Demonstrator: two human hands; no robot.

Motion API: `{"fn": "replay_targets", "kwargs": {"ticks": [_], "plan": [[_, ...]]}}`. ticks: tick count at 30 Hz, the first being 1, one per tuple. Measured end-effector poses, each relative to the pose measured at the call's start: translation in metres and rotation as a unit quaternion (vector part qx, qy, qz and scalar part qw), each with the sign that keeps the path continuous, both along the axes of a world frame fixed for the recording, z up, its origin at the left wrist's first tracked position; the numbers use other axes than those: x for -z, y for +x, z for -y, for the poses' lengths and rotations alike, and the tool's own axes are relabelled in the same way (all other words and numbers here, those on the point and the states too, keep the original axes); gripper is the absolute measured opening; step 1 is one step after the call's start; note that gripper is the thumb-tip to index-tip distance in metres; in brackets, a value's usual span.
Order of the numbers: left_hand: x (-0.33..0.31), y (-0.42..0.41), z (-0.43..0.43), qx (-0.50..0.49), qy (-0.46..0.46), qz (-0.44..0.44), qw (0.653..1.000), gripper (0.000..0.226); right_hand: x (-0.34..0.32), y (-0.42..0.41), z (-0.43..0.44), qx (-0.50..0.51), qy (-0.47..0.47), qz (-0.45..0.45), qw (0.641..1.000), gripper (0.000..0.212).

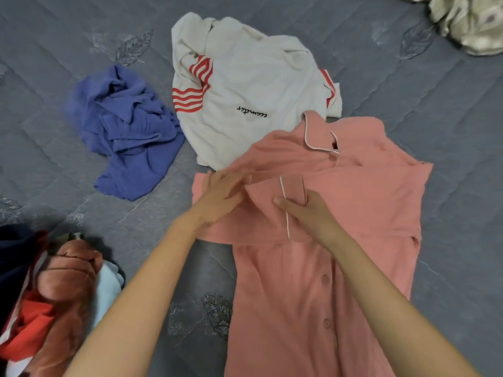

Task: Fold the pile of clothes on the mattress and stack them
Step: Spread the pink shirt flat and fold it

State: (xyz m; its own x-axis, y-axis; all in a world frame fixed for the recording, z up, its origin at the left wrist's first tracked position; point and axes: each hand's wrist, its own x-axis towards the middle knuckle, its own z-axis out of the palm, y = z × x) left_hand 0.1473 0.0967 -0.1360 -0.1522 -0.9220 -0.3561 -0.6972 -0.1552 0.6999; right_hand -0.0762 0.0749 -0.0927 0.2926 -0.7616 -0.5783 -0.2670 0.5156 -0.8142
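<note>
the pink button-up cloth shirt (367, 200) lies flat on the grey quilted mattress (449, 131), near and right. the left hand (220, 197) presses flat on it; the right hand (304, 210) pinches its folded sleeve (294, 186).

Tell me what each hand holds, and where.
The right hand pinches the pink shirt at its folded-in sleeve cuff; left hand lies flat on it, gripping nothing.

The pink shirt (326, 281) lies flat and buttoned on the grey mattress (449, 159), with one sleeve folded across its chest. A crumpled white shirt (245, 91) with red stripes touches its collar. A crumpled blue garment (130, 131) and a mixed pile (54, 295) lie to its left.
</note>
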Motion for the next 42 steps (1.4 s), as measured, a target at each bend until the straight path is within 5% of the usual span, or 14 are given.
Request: {"fn": "replay_targets", "kwargs": {"ticks": [4, 6, 8, 11, 16, 20, 22, 26, 28, 32, 42], "plan": [[-0.008, -0.022, 0.04, 0.156, 0.079, 0.196, 0.965, 0.076, -0.01, -0.072, 0.022, 0.103, -0.002, -0.019, 0.994, 0.013], [-0.01, -0.023, 0.051, 0.169, 0.056, 0.243, 0.954, 0.065, -0.01, -0.112, 0.034, 0.156, -0.016, -0.038, 0.987, 0.014], [-0.009, -0.023, 0.057, 0.111, -0.013, 0.204, 0.973, 0.041, -0.005, -0.149, 0.043, 0.193, -0.034, -0.065, 0.978, 0.009], [-0.004, -0.038, 0.061, 0.028, -0.121, 0.089, 0.988, 0.033, 0.014, -0.189, 0.051, 0.245, -0.036, -0.102, 0.964, 0.008], [0.02, -0.075, 0.059, -0.028, -0.215, 0.175, 0.961, 0.034, 0.055, -0.217, 0.059, 0.274, -0.071, -0.211, 0.935, 0.035], [0.039, -0.096, 0.054, -0.073, -0.243, 0.273, 0.928, 0.033, 0.076, -0.219, 0.059, 0.223, -0.107, -0.28, 0.928, 0.017], [0.04, -0.097, 0.046, -0.061, -0.319, 0.278, 0.904, 0.029, 0.08, -0.222, 0.058, 0.179, -0.168, -0.309, 0.919, 0.05], [0.043, -0.095, 0.019, 0.143, -0.378, 0.283, 0.87, 0.043, 0.084, -0.223, 0.043, -0.025, -0.36, -0.397, 0.844, 0.061], [0.054, -0.094, 0.003, 0.229, -0.313, 0.34, 0.857, 0.048, 0.095, -0.221, 0.032, -0.145, -0.339, -0.409, 0.835, 0.065], [0.058, -0.102, 0.0, 0.217, -0.195, 0.408, 0.865, 0.054, 0.112, -0.228, 0.023, -0.228, -0.265, -0.442, 0.827, 0.08], [-0.01, -0.129, -0.111, 0.106, -0.18, 0.296, 0.932, 0.059, 0.08, -0.213, -0.087, -0.251, -0.274, -0.403, 0.836, 0.082]]}}
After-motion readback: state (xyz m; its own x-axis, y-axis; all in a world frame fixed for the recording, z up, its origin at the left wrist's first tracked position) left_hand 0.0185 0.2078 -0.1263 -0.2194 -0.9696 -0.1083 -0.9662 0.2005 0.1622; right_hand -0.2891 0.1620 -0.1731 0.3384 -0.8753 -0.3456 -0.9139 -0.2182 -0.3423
